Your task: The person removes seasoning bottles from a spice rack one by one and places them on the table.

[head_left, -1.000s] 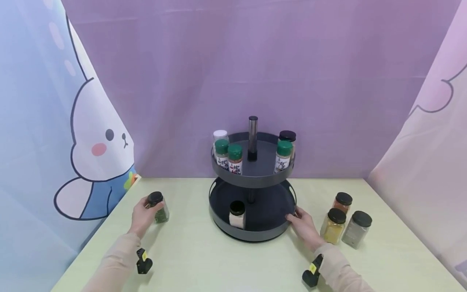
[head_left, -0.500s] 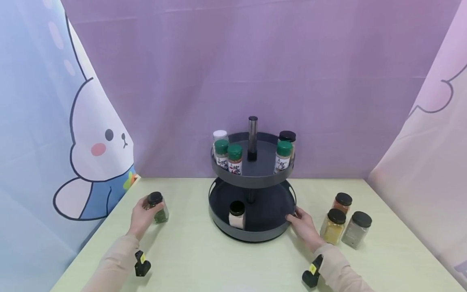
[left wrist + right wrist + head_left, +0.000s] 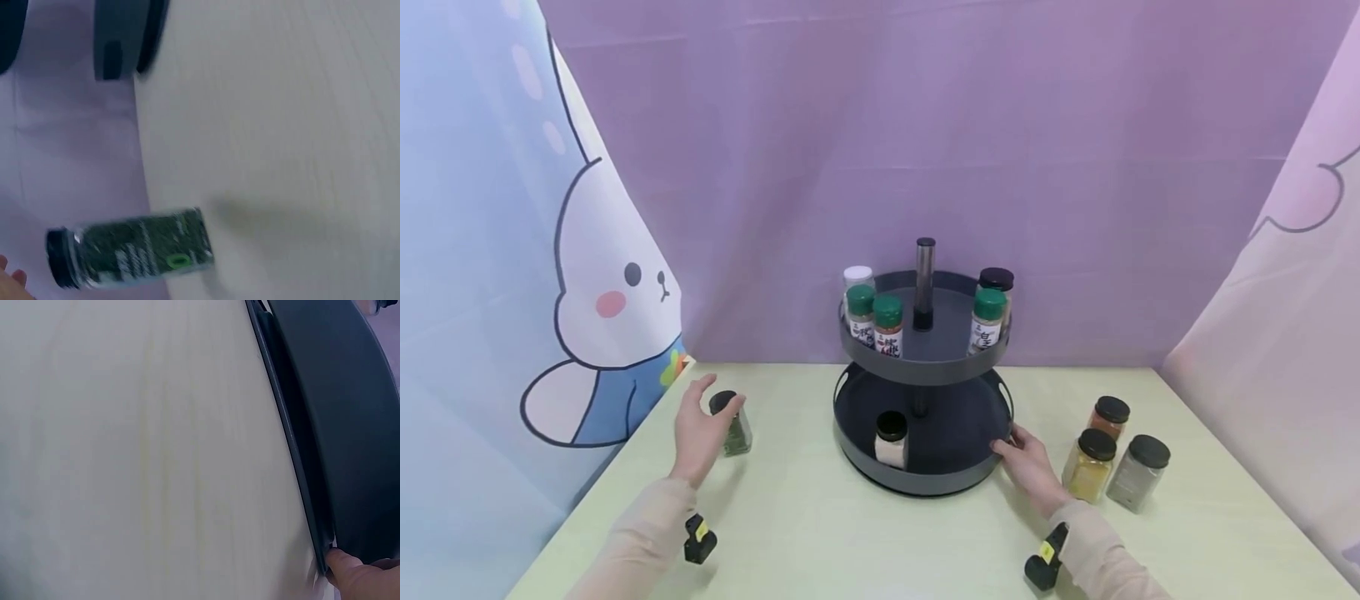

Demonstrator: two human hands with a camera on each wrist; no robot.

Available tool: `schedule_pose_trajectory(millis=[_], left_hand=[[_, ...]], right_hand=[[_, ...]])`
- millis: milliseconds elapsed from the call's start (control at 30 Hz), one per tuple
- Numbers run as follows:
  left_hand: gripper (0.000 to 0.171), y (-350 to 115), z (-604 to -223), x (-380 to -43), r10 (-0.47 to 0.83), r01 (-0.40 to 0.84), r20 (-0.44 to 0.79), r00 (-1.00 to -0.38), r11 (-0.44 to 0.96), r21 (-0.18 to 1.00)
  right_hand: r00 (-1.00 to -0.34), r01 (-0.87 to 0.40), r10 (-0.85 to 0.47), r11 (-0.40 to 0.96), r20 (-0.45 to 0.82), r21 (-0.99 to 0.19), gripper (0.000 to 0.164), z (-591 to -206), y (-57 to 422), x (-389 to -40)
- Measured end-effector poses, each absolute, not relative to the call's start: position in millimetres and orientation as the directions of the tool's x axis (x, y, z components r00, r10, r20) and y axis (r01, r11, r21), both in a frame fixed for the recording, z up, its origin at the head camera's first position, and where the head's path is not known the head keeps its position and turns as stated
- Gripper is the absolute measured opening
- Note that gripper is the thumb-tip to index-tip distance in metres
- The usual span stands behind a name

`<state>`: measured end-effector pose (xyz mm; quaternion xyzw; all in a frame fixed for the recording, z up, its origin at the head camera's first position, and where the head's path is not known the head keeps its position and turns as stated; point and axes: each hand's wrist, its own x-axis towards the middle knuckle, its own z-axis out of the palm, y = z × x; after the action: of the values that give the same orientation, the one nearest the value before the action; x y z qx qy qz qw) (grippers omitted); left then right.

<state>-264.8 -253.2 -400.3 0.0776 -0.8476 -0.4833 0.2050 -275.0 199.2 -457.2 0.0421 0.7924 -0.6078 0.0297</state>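
Observation:
A clear jar of green dried herbs [image 3: 739, 435] with a black lid stands upright on the left of the table. My left hand [image 3: 698, 437] is beside it, thumb and fingers spread apart around the lid's level. In the left wrist view the herb jar [image 3: 147, 247] lies clear of the fingertips [image 3: 19, 276]. At centre stands a dark grey two-tier turntable rack [image 3: 925, 485]. My right hand [image 3: 1030, 471] grips the right side of its lower tier, the thumb [image 3: 344, 562] at the rim in the right wrist view; its other fingers are mostly hidden.
On the lower tier sits a black-lidded jar of pale contents [image 3: 891, 450]. The upper tier bears several bottles, among them a green-capped one [image 3: 888, 329]. Right of the rack stand jars of yellow [image 3: 1087, 475], grey [image 3: 1138, 483] and red [image 3: 1105, 425] spice. A purple curtain [image 3: 775, 208] hangs behind.
My left hand has let go of the herb jar, its fingers spreading and rising off the lid. The right hand stays on the rack. The head view has shifted slightly.

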Motion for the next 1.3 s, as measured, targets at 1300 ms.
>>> schedule_pose_trajectory(millis=[1300], left_hand=[[0.074,-116.5,-390.6,-261.6,0.415,0.358,0.173,-0.893,0.423,0.833]], right_hand=[[-0.991,0.129,0.018,0.284,-0.13,-0.95,0.069,-451.3,199.2,-272.8]])
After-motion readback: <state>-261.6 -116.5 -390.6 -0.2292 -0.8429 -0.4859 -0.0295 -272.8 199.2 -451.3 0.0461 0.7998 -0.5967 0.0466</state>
